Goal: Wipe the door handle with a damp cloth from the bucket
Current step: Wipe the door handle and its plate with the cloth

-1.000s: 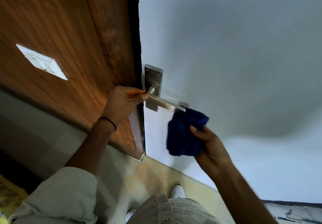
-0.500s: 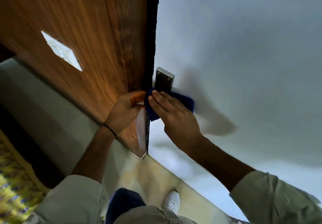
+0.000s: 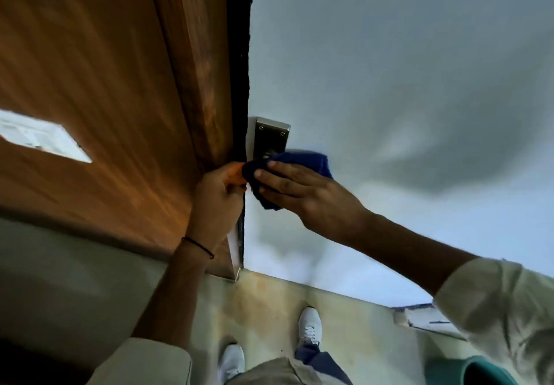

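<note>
The right hand [image 3: 302, 193] lay flat across the blue cloth [image 3: 302, 161], fingers spread and pressing it over the door handle, whose lever was hidden under the fabric. Only the steel backplate [image 3: 271, 140] showed above the cloth, two screws at its top, set just right of the door's dark edge [image 3: 239, 55]. The cloth bunched out on the far side of the knuckles and hung a little below the fingertips on the left.

The left hand [image 3: 215, 202] was clenched around the door's edge just left of the cloth, thumb tip touching the fabric, a thin black band [image 3: 198, 246] on the wrist. That grip sat right where the wood-grain door face [image 3: 105, 100] turned into the edge, so the two hands were crowded together at the handle with almost no gap.

To the right the pale door face [image 3: 389, 70] ran wide and bare, carrying only the arm's shadow. A white switch plate [image 3: 42, 140] sat far left on the wood panel. Down near the floor [image 3: 269, 303], two white shoes [image 3: 310, 329] stood just short of the door's bottom edge, and a green bucket rim [image 3: 476, 371] peeked in at the lower right corner, well apart from the handle.
</note>
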